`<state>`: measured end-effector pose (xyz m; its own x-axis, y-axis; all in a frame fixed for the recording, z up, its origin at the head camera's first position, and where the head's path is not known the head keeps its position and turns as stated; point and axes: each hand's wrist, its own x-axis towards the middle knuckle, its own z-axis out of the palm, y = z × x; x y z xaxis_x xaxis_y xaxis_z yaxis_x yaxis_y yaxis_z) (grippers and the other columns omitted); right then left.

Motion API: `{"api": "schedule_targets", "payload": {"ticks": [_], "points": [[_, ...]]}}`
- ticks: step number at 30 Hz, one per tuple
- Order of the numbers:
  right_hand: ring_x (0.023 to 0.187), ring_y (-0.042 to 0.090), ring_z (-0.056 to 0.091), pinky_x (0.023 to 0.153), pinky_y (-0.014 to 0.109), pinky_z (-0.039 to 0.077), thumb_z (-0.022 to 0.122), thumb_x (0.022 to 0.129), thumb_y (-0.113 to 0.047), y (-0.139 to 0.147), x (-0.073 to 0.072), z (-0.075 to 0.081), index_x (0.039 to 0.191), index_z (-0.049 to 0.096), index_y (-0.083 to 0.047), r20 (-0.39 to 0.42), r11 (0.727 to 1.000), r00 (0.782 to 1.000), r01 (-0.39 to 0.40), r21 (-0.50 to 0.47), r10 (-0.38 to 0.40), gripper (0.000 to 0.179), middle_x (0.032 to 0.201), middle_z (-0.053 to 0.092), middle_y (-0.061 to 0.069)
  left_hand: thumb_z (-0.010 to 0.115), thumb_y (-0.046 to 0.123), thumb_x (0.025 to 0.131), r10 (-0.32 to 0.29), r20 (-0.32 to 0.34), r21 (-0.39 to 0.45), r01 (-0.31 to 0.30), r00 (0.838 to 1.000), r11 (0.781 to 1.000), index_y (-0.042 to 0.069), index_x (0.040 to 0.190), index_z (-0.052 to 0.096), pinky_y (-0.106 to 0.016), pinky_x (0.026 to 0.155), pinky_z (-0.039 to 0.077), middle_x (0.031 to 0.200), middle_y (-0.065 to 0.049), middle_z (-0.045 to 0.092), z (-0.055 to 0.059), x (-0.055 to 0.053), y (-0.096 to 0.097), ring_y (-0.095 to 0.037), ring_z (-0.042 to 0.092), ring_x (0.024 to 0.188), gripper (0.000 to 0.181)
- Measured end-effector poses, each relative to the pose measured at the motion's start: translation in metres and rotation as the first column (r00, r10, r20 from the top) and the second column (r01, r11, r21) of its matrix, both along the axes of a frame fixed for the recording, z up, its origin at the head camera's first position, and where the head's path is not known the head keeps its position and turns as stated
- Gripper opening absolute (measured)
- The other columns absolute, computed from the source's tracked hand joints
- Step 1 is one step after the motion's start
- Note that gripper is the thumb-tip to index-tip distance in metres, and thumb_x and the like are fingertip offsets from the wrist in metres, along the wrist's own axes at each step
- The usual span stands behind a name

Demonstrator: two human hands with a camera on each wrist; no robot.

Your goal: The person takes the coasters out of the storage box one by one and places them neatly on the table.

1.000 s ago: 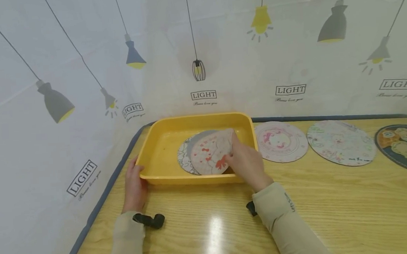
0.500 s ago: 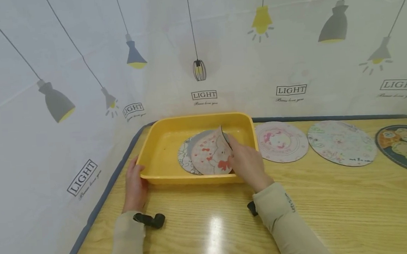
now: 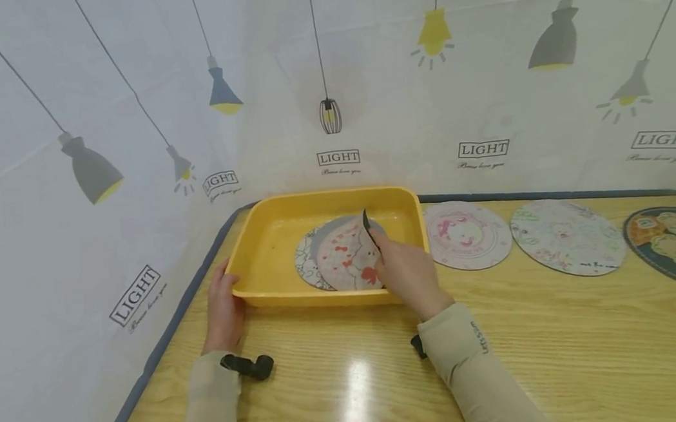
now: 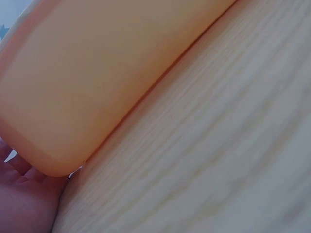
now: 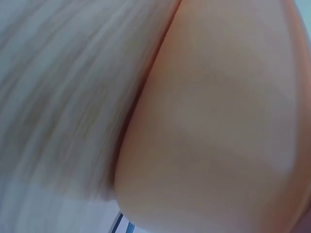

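Observation:
In the head view a yellow plastic tray (image 3: 297,297) stands on the wooden table. My left hand (image 3: 223,311) grips its near left corner, with the thumb over the rim; the left wrist view shows the fingers against the tray's outer wall (image 4: 97,73). Inside the tray, a round pink mat with red bows (image 3: 338,262) lies partly over a grey round mat and a black-and-white patterned one (image 3: 306,264). My right hand (image 3: 408,268), reaching in over the front right rim, pinches the pink mat's right side, which bends upward and shows a dark underside. My right fingertips are mostly hidden.
Right of the tray lie a pink-printed round mat (image 3: 467,235), a pale sketch-patterned one (image 3: 566,236) and a dark food-printed one (image 3: 674,242). A white sheet with printed lamps (image 3: 364,74) rises behind the table's far and left edges.
My right hand has shifted slightly left, and the pink mat's lifted edge has bent further left, baring its dark underside. The left hand and the tray stay put.

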<state>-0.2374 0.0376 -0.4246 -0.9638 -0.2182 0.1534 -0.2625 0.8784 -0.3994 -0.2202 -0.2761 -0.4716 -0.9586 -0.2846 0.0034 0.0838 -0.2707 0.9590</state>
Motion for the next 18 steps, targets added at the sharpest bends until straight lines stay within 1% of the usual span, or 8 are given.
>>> {"api": "schedule_targets", "payload": {"ticks": [4,6,11,13,15,18], "points": [[0.04,0.018,0.039,0.038,0.03,0.029,0.056,0.081,-0.012,-0.0002,0.0002,0.0,0.135,0.037,-0.023,-0.023,0.998,0.999,-0.026,-0.056,0.025,0.058,0.051,0.046,-0.002,0.032,0.002,0.086,0.004,0.003,-0.003,-0.004,1.0,1.0,0.01,0.133,0.038,-0.034,0.089,0.037,0.133,-0.011,0.036,0.001,0.0009,-0.0008,-0.032,0.037,0.115,0.048],[0.039,0.018,0.038,0.038,0.03,0.029,0.056,0.082,-0.011,0.0006,-0.0003,-0.0007,0.135,0.038,-0.023,-0.04,0.996,0.999,-0.034,-0.082,0.03,0.058,0.051,0.045,-0.002,0.032,0.002,0.086,0.009,0.003,-0.007,-0.009,1.0,1.0,0.01,0.133,0.038,-0.034,0.089,0.037,0.133,-0.011,0.036,0.0013,0.0013,-0.0005,-0.031,0.037,0.115,0.048],[0.04,0.018,0.036,0.04,0.029,0.027,0.053,0.083,-0.009,0.0033,-0.0018,-0.0015,0.135,0.039,-0.02,-0.05,0.992,0.998,-0.034,-0.122,0.028,0.054,0.05,0.044,0.0,0.032,0.002,0.085,0.013,0.005,-0.006,-0.013,1.0,1.0,0.009,0.132,0.038,-0.034,0.088,0.038,0.132,-0.012,0.036,0.0014,0.0018,-0.0001,-0.031,0.037,0.114,0.048],[0.042,0.018,0.037,0.04,0.029,0.028,0.053,0.083,-0.01,0.0047,-0.002,-0.0014,0.133,0.041,-0.019,-0.063,0.988,0.998,-0.03,-0.149,0.021,0.052,0.054,0.048,0.0,0.032,0.001,0.085,0.013,0.004,-0.007,-0.013,1.0,1.0,0.009,0.132,0.038,-0.033,0.088,0.038,0.132,-0.012,0.036,0.0014,0.0016,0.0001,-0.031,0.037,0.114,0.048],[0.043,0.018,0.038,0.041,0.029,0.029,0.053,0.083,-0.009,0.006,-0.0026,-0.0011,0.131,0.043,-0.017,-0.081,0.982,0.997,-0.022,-0.189,0.007,0.05,0.062,0.055,0.002,0.032,0.002,0.085,0.012,0.002,-0.01,-0.012,1.0,1.0,0.009,0.132,0.038,-0.033,0.088,0.038,0.132,-0.012,0.036,0.0013,0.0012,0.0004,-0.032,0.037,0.114,0.048],[0.049,0.019,0.043,0.045,0.029,0.033,0.054,0.084,-0.011,0.0079,-0.0039,-0.0002,0.129,0.044,-0.016,-0.087,0.967,0.996,-0.005,-0.255,-0.018,0.047,0.082,0.063,0.005,0.033,0.002,0.085,0.01,0.005,-0.013,-0.01,1.0,1.0,0.01,0.132,0.038,-0.033,0.088,0.038,0.132,-0.011,0.036,0.0012,0.0009,0.0009,-0.031,0.037,0.115,0.048]]}}
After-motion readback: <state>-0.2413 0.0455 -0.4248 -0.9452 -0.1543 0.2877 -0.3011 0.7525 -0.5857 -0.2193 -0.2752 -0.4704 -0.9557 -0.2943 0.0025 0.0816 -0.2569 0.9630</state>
